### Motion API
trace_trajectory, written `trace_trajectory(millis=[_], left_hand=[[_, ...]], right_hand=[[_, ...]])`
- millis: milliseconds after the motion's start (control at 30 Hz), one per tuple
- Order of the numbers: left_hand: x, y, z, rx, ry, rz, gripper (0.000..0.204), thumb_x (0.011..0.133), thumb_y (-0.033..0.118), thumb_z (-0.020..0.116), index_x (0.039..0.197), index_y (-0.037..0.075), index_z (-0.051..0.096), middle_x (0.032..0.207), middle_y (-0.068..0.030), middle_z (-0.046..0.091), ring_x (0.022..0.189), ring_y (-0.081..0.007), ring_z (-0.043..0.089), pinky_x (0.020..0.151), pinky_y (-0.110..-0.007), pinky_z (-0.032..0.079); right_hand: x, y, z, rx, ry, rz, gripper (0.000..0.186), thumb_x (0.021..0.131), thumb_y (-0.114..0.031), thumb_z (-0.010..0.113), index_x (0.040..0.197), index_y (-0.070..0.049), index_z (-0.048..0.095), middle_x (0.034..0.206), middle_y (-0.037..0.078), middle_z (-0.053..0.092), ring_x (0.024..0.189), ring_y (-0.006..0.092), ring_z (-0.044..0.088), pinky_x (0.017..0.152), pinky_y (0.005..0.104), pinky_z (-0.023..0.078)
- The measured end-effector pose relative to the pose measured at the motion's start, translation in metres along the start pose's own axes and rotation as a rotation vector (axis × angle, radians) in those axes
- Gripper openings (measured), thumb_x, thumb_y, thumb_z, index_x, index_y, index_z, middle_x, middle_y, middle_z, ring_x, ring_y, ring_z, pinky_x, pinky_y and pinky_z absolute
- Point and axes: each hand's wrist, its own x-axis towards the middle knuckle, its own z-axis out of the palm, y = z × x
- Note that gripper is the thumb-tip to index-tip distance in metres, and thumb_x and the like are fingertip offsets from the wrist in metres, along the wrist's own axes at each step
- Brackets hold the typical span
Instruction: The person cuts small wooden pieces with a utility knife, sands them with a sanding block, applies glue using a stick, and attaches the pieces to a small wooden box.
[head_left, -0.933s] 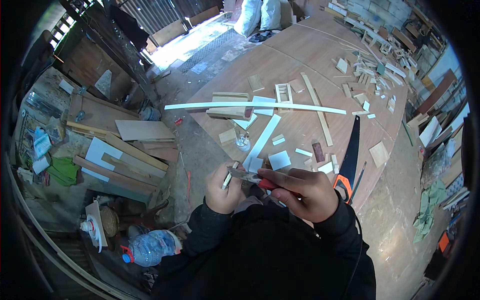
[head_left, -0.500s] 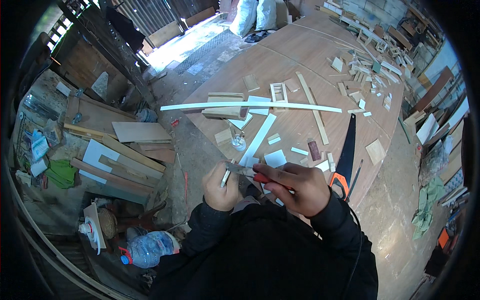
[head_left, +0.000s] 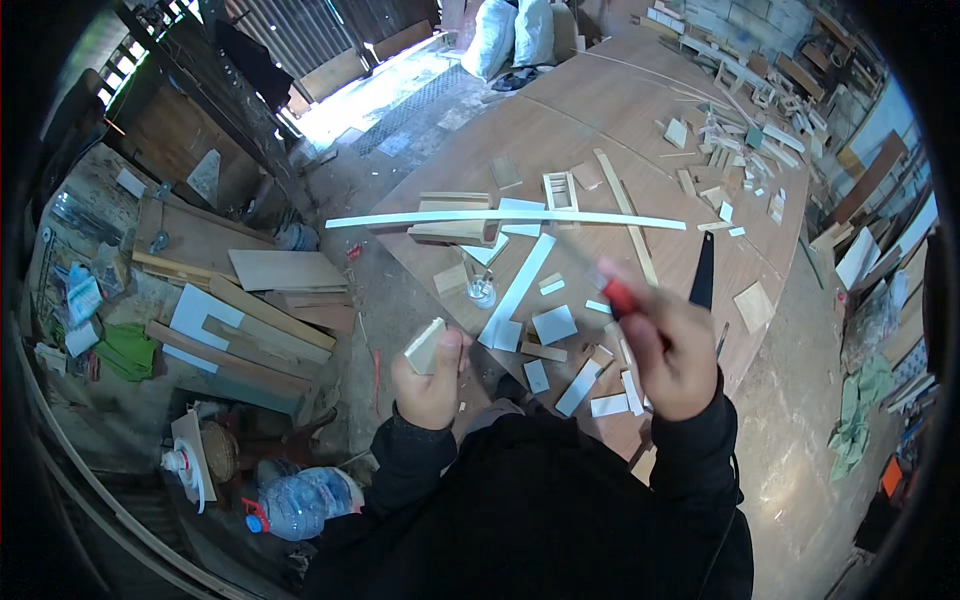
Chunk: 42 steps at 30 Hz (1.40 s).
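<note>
Upright in my left hand [head_left: 428, 388] is a small pale wooden piece [head_left: 425, 347], pinched between thumb and fingers. My right hand [head_left: 676, 358] is closed round a red-handled blade tool [head_left: 618, 294], raised over the table and away from the piece. Motion smears the tool, so its exact kind is unclear. Under the right hand and forearm lies a handsaw [head_left: 704, 272]; only part of its dark blade shows. White-faced offcuts [head_left: 554, 324] are scattered between my hands, along with a pale strip [head_left: 518, 290] and a small clear jar [head_left: 481, 291].
A long thin white strip [head_left: 400, 219] lies across the wooden table [head_left: 480, 150], overhanging its left edge. Beneath it sits a wooden trough-like piece [head_left: 440, 232]. More offcuts [head_left: 725, 150] pile up at the far right. Boards [head_left: 285, 268] and a large water bottle [head_left: 302, 500] are at left.
My right hand has swung right and up with the tool, off the wooden piece. My left hand has shifted slightly left and turned, showing the piece's broad face.
</note>
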Motion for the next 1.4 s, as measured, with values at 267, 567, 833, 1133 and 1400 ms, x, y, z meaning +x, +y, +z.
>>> trace_trajectory(millis=[267,567,833,1133,1400], left_hand=[[-0.006,-0.004,0.001,0.399,0.039,0.23,0.015,0.089,0.013,0.06,0.09,-0.002,0.062,0.075,-0.0143,0.062,0.067,-0.0245,0.062,0.063,-0.034,0.048],[-0.006,0.003,0.003,0.495,-0.023,0.344,0.011,0.08,0.004,0.062,0.089,-0.002,0.063,0.082,-0.0175,0.064,0.074,-0.0339,0.065,0.066,-0.036,0.05],[-0.008,-0.007,0.002,0.645,-0.015,0.544,0.007,0.08,0.003,0.063,0.085,-0.002,0.061,0.078,-0.0165,0.061,0.068,-0.0311,0.063,0.061,-0.034,0.049],[0.002,0.0,-0.006,0.015,-0.021,-0.003,0.026,0.098,0.021,0.054,0.085,-0.001,0.061,0.064,-0.003,0.055,0.055,-0.011,0.052,0.053,-0.026,0.042],[0.001,0.0,0.001,-0.295,-0.138,-0.263,0.033,0.099,0.026,0.053,0.086,-0.003,0.062,0.065,-0.0007,0.055,0.057,-0.0076,0.049,0.054,-0.023,0.038]], right_hand=[[-0.008,-0.002,0.027,0.009,-0.337,-0.082,0.037,0.086,-0.02,0.067,0.123,-0.01,0.064,0.066,0.01,0.06,0.055,0.0248,0.059,0.053,0.0347,0.045],[-0.011,0.005,0.033,-0.015,-0.393,-0.139,0.038,0.087,-0.02,0.067,0.124,-0.012,0.063,0.063,0.008,0.059,0.052,0.0224,0.058,0.049,0.0346,0.044],[-0.023,0.039,0.049,-0.219,-0.233,-0.18,0.033,0.087,-0.027,0.066,0.119,-0.016,0.067,0.065,0.01,0.062,0.055,0.0254,0.062,0.047,0.0365,0.045],[0.002,0.035,0.019,-0.052,-0.103,0.152,0.036,0.093,-0.024,0.058,0.126,-0.011,0.061,0.077,0.017,0.065,0.065,0.0304,0.064,0.066,0.0357,0.05],[-0.003,0.017,0.034,0.09,-0.281,-0.007,0.035,0.091,-0.018,0.061,0.123,-0.005,0.062,0.073,0.014,0.063,0.063,0.0257,0.062,0.062,0.0339,0.048]])
